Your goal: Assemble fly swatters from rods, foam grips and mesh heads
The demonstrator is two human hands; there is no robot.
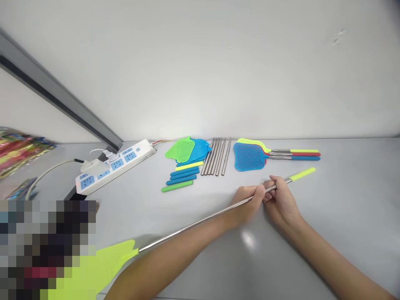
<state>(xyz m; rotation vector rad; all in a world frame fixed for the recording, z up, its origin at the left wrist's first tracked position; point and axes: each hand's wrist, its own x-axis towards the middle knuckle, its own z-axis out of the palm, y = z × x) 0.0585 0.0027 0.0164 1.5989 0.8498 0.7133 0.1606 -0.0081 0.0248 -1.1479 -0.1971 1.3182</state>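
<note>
Swatter (193,225) slantwise across the front of the table (140,212), and both hands are on it! Its long axis runs from lower left up to upper right, with the paddle (109,264) down at the left end and the yellow grip (303,174) out at the right. And look at the hands: left hand (248,200) folded round the shaft, thumb along the top; right hand (283,202) just beside it, fingers curled on the same shaft, right by the grip. So the right hand has the grip end, the left is nearer the paddle, yet that paddle lies well apart from both, down past the left forearm (part of it is lost behind the blurred blocks, and whether it touches the table, one cannot tell). The shaft slopes alongside that forearm, on its far side. Beyond the hands, toward the wall (200,71), three swatters (250,160) lie stacked, grips to the right; left of them come the rods (226,156), then loose paddles (184,150) and loose grips (183,176).
</note>
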